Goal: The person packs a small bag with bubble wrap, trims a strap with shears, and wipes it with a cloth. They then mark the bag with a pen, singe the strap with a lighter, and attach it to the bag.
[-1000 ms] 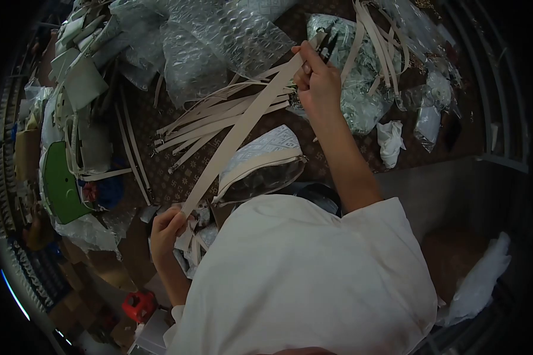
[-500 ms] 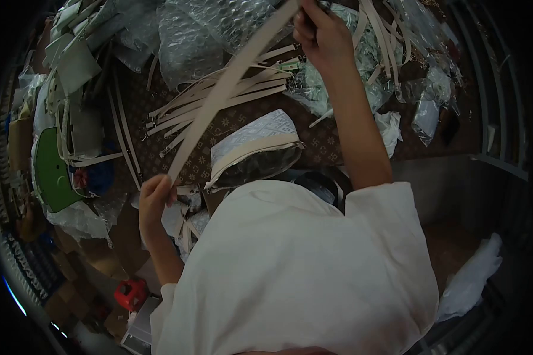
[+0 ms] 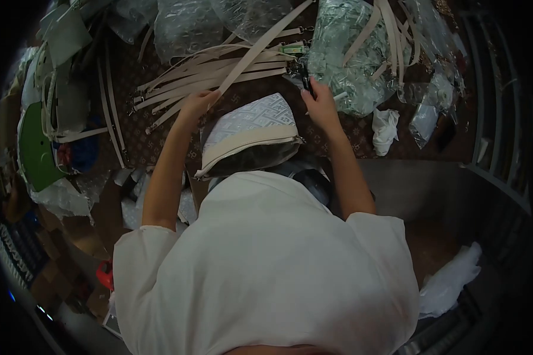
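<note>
A long beige bag strap (image 3: 260, 48) runs from my left hand (image 3: 199, 107) up and to the right, past the top edge. The fingers of that hand are closed on the strap's lower end. My right hand (image 3: 322, 107) grips a slim black tool (image 3: 305, 78) that points away from me; its kind I cannot tell. Between my forearms lies a pale patterned bag (image 3: 251, 127), its zipped mouth gaping towards me and its lining dark. Just beyond my hands, several more beige straps (image 3: 189, 80) with metal clips lie in a fanned pile.
Clear plastic wrapping (image 3: 352, 53) and hanging straps (image 3: 391, 35) lie at the back right, with a crumpled white wrapper (image 3: 385, 131) nearer. Bubble wrap (image 3: 189, 29) covers the back. A green bag piece (image 3: 37, 148) stands at the left. The brown patterned tabletop (image 3: 331, 145) ends just before me.
My right hand has come down from the strap's upper end and now holds a black tool. My left hand, still on the strap, has moved up and right.
</note>
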A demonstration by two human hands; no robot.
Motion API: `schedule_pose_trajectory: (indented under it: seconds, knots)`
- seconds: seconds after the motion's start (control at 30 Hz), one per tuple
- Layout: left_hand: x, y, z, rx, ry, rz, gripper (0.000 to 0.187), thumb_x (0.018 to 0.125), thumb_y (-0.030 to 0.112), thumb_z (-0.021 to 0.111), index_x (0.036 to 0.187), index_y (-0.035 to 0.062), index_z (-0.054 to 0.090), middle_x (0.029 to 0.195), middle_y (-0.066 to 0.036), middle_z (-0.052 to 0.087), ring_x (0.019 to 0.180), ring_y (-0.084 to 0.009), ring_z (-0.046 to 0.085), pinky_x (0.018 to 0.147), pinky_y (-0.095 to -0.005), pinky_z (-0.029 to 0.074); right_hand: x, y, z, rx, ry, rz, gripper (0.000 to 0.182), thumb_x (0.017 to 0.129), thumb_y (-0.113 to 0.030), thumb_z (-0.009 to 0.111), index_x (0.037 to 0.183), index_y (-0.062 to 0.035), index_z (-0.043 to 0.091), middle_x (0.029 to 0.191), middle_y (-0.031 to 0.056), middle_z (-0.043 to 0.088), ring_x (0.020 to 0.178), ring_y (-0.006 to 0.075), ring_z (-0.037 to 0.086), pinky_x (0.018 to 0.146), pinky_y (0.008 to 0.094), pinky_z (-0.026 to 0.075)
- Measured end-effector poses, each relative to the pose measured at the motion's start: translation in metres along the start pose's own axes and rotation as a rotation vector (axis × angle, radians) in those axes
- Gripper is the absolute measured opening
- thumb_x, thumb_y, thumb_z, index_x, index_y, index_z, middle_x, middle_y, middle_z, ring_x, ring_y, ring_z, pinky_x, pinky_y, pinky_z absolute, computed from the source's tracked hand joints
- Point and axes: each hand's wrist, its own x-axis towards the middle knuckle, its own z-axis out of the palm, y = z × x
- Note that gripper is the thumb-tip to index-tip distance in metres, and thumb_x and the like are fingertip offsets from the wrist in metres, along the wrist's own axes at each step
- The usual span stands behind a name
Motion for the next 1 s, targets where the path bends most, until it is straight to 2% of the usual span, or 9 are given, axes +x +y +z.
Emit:
schedule_pose_trajectory:
  seconds: [0.07, 0.13, 0.23, 0.33, 0.5, 0.63, 0.73, 0.87, 1.0]
  knots:
    - [-0.004, -0.019, -0.001, 0.133, 0.117, 0.005, 0.027, 0.085, 0.027, 0.059, 0.089, 0.0005, 0.063, 0.066, 0.0, 0.053, 0.057, -0.0064, 0.046, 0.051, -0.0205, 0.034, 0.007, -0.013, -0.006, -0.186, 0.333, -0.319, 0.031, 0.083, -0.023, 0.06, 0.102, 0.0021, 0.06, 0.073, 0.0104, 0.054, 0.076, 0.0237, 0.057, 0.068, 0.0334, 0.045]
    - [-0.002, -0.036, -0.007, 0.193, 0.298, 0.059, 0.024, 0.081, 0.022, 0.064, 0.09, 0.0006, 0.066, 0.071, -0.003, 0.061, 0.058, -0.0085, 0.053, 0.051, -0.0219, 0.041, -0.007, -0.025, -0.034, -0.327, 0.146, -0.028, 0.03, 0.082, -0.025, 0.059, 0.086, 0.0044, 0.063, 0.073, 0.0167, 0.059, 0.074, 0.0339, 0.058, 0.071, 0.0383, 0.045]
    - [-0.009, -0.056, -0.01, 0.079, 0.341, 0.135, 0.021, 0.079, 0.017, 0.065, 0.092, 0.0003, 0.066, 0.07, -0.005, 0.063, 0.057, -0.0099, 0.055, 0.052, -0.0228, 0.043, -0.025, -0.013, -0.033, -0.536, -0.091, 0.216, 0.039, 0.083, -0.032, 0.058, 0.072, 0.0045, 0.061, 0.064, 0.0146, 0.061, 0.066, 0.035, 0.058, 0.065, 0.0396, 0.046]
    - [-0.002, -0.07, -0.007, 0.008, 0.31, 0.365, 0.021, 0.079, 0.014, 0.064, 0.093, -0.0009, 0.065, 0.07, -0.006, 0.064, 0.058, -0.0108, 0.058, 0.055, -0.0238, 0.046, -0.022, 0.019, -0.016, -0.155, -0.177, 0.559, 0.044, 0.079, -0.039, 0.062, 0.068, 0.0035, 0.061, 0.055, 0.0093, 0.059, 0.05, 0.0194, 0.057, 0.049, 0.0317, 0.044]
    - [-0.011, -0.051, 0.007, 0.038, 0.431, 0.289, 0.016, 0.076, 0.009, 0.064, 0.089, -0.0003, 0.066, 0.076, -0.009, 0.065, 0.063, -0.013, 0.06, 0.058, -0.0256, 0.047, -0.025, -0.001, -0.039, -0.08, -0.229, 0.605, 0.034, 0.081, -0.03, 0.063, 0.073, 0.0029, 0.06, 0.056, 0.005, 0.056, 0.05, 0.0092, 0.053, 0.046, 0.0237, 0.041]
    - [-0.017, -0.058, 0.017, 0.08, 0.59, 0.417, 0.013, 0.07, 0.005, 0.068, 0.083, 0.0014, 0.067, 0.078, -0.01, 0.062, 0.065, -0.0168, 0.059, 0.058, -0.0264, 0.048, -0.013, -0.083, -0.047, 0.176, -0.024, 0.238, 0.013, 0.085, -0.011, 0.058, 0.089, 0.0016, 0.06, 0.074, 0.006, 0.061, 0.063, 0.0096, 0.057, 0.053, 0.0201, 0.044]
    - [-0.014, -0.062, 0.018, 0.048, 0.645, 0.441, 0.012, 0.069, 0.006, 0.069, 0.08, 0.0012, 0.066, 0.077, -0.009, 0.058, 0.064, -0.0193, 0.058, 0.055, -0.0268, 0.047, 0.025, -0.108, 0.002, 0.468, -0.391, -0.092, 0.016, 0.086, -0.009, 0.056, 0.095, 0.0039, 0.058, 0.082, 0.0094, 0.062, 0.07, 0.0112, 0.06, 0.062, 0.0212, 0.049]
    - [-0.016, -0.054, 0.016, 0.031, 0.622, 0.324, 0.01, 0.068, 0.005, 0.07, 0.076, 0.0013, 0.065, 0.084, -0.007, 0.056, 0.07, -0.0183, 0.056, 0.058, -0.0276, 0.046, 0.054, -0.097, 0.103, 0.525, -0.968, -0.023, 0.017, 0.088, -0.004, 0.05, 0.101, 0.0053, 0.054, 0.084, 0.0121, 0.062, 0.071, 0.0134, 0.059, 0.065, 0.0233, 0.049]
    - [-0.015, -0.058, 0.007, 0.329, 0.707, 0.442, 0.011, 0.063, 0.004, 0.071, 0.071, 0.0031, 0.065, 0.077, -0.005, 0.056, 0.072, -0.021, 0.052, 0.06, -0.0296, 0.044, 0.067, -0.076, 0.139, 0.484, -0.963, 0.016, 0.014, 0.084, -0.004, 0.057, 0.095, 0.0048, 0.054, 0.077, 0.0076, 0.063, 0.069, 0.0103, 0.06, 0.061, 0.0201, 0.049]
